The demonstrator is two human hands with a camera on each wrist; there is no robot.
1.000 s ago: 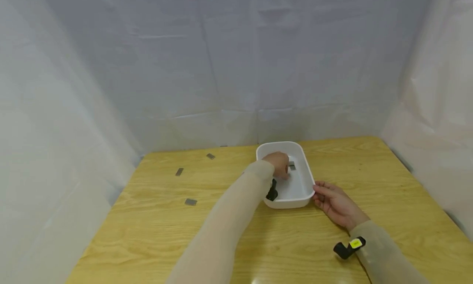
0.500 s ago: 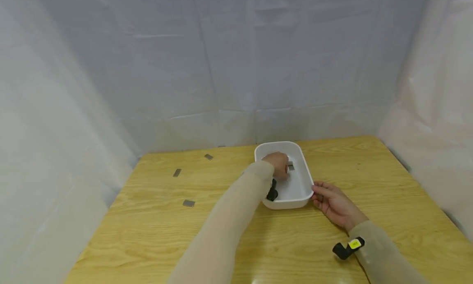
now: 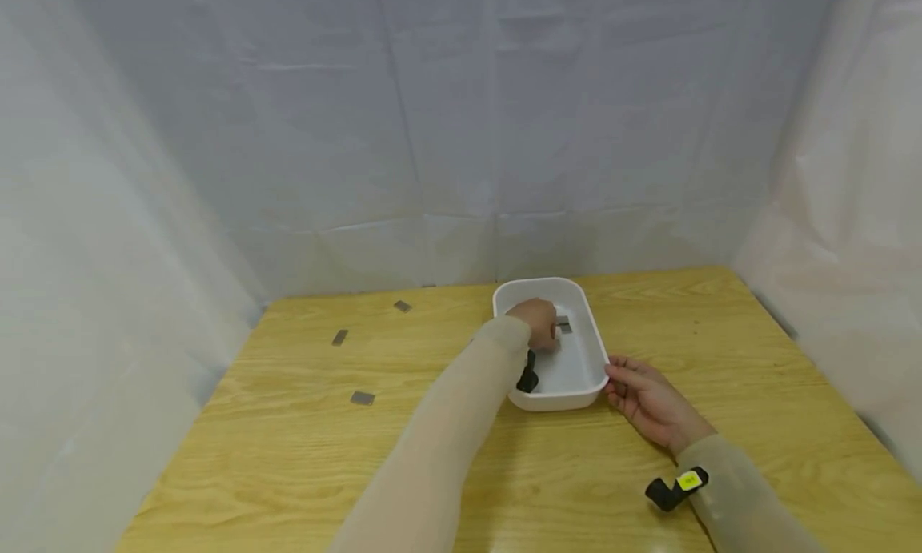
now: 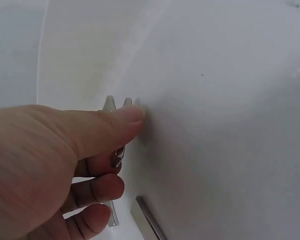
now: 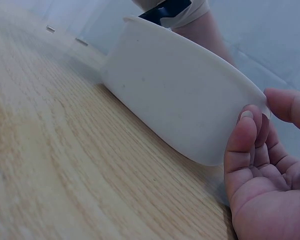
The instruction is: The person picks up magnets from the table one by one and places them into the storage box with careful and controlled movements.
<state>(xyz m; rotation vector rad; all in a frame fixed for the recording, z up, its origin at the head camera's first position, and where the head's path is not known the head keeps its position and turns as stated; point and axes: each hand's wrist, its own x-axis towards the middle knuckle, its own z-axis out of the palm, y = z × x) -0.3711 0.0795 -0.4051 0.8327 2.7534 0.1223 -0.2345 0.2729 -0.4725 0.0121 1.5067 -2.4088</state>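
Observation:
A white rectangular plastic bin (image 3: 555, 403) stands on the wooden table. My left hand (image 3: 533, 322) reaches down inside it. In the left wrist view, thumb and index finger pinch a small thin metal plate (image 4: 118, 156), held on edge near the bin's wall. Another grey metal plate (image 4: 146, 220) lies below the fingers, and one more bit of metal shows behind them. From above, grey metal (image 3: 565, 325) appears just right of the left hand. My right hand (image 3: 651, 405) grips the near right corner of the bin, thumb at the rim, fingers curled against the outside wall (image 5: 170, 95).
On the left part of the table (image 3: 274, 449) lie three small grey metal plates: one near the front (image 3: 362, 398), one farther back (image 3: 340, 338), one toward the back edge (image 3: 402, 306). White sheeting (image 3: 461, 137) hangs behind and at both sides.
The whole scene has shifted slightly left in the head view. My left hand stays in the bin with only slight motion, and my right hand keeps its hold on the corner.

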